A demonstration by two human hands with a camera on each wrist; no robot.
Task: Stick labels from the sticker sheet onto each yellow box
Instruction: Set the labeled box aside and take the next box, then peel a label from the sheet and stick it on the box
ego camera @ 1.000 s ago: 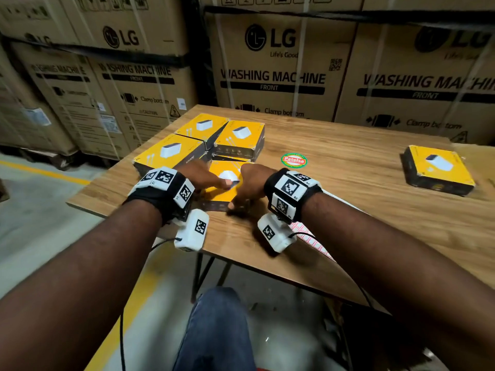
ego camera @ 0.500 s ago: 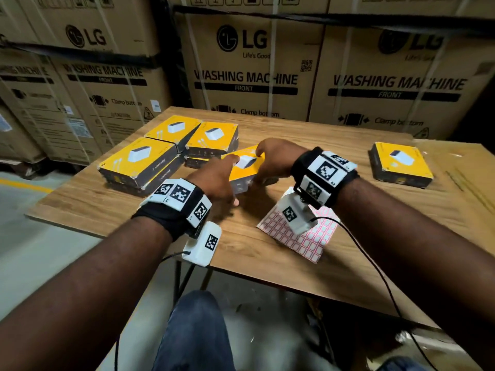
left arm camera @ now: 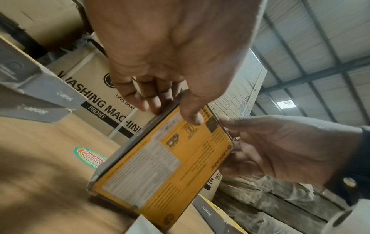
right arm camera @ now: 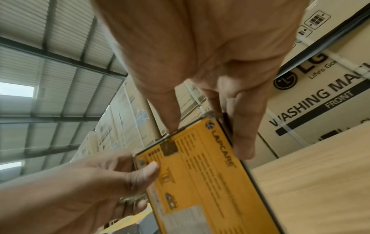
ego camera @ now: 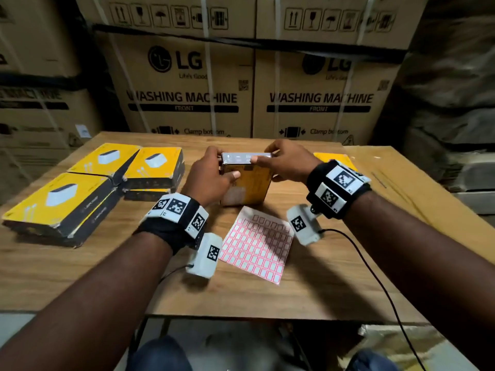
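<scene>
I hold one yellow box (ego camera: 249, 183) upright on its lower edge on the wooden table (ego camera: 80, 263), its printed back facing me. My left hand (ego camera: 223, 164) grips its top left corner, thumb on the back face. My right hand (ego camera: 267, 156) grips the top right corner. The left wrist view shows the box (left arm camera: 160, 166) tilted, and the right wrist view shows the "LAPCARE" print on the box (right arm camera: 210, 182). The pink-framed sticker sheet (ego camera: 257, 245) lies flat just in front of the box. Three more yellow boxes (ego camera: 61, 199) lie at the left, and another yellow box (ego camera: 332, 158) shows behind my right wrist.
Large LG washing machine cartons (ego camera: 187, 97) wall off the far side of the table. A flat cardboard sheet (ego camera: 401, 188) covers the table's right part. A round green sticker (left arm camera: 90, 156) sits on the wood behind the box. A cable (ego camera: 375, 277) trails from my right wrist.
Both hands have lifted the box from lying flat by the left stack, brought it to the middle and stood it on edge with its back toward me. The sticker sheet is now uncovered.
</scene>
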